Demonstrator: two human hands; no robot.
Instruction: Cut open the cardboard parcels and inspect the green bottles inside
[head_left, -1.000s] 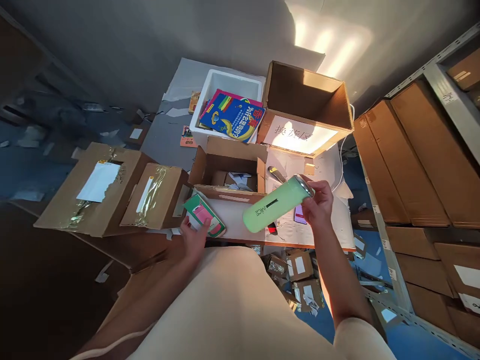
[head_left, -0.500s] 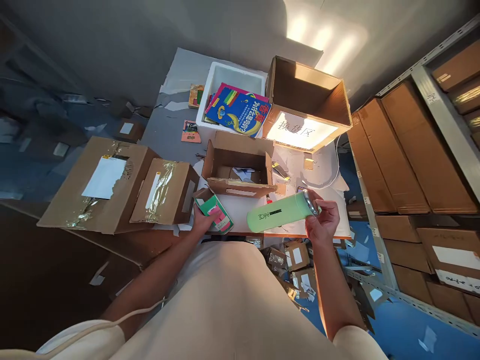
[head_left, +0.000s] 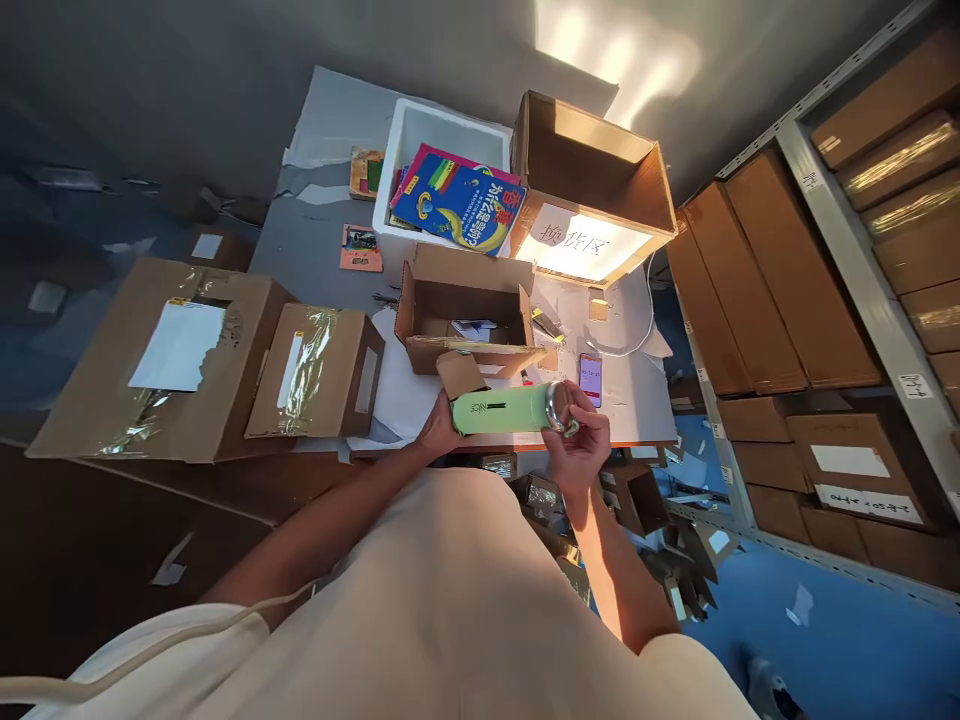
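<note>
Grey-walled room, paper-covered table [head_left: 634,395]: green bottle [head_left: 502,409] held between two hands

The bottle lay nearly level above the table's near edge, its black lettering upward. The right hand [head_left: 581,445] gripped the silver cap [head_left: 557,405] at the bottle's right end, fingers closed round it, so nearly the whole body reached out leftward from that grip. The left hand [head_left: 439,432] held a small carton [head_left: 460,373] at the bottle's left end, its brown flap raised on the far side; whether the base sat inside could not be told.

Just beyond stood an open cardboard box [head_left: 472,268], with a box cutter [head_left: 547,325] to its right and a phone [head_left: 590,380] nearer. Farther back, a white foam box [head_left: 401,250] of books [head_left: 457,205] adjoined a larger open carton [head_left: 562,160]. Two taped boxes [head_left: 319,370] stood left; a loaded shelf [head_left: 862,240] rose right.
</note>
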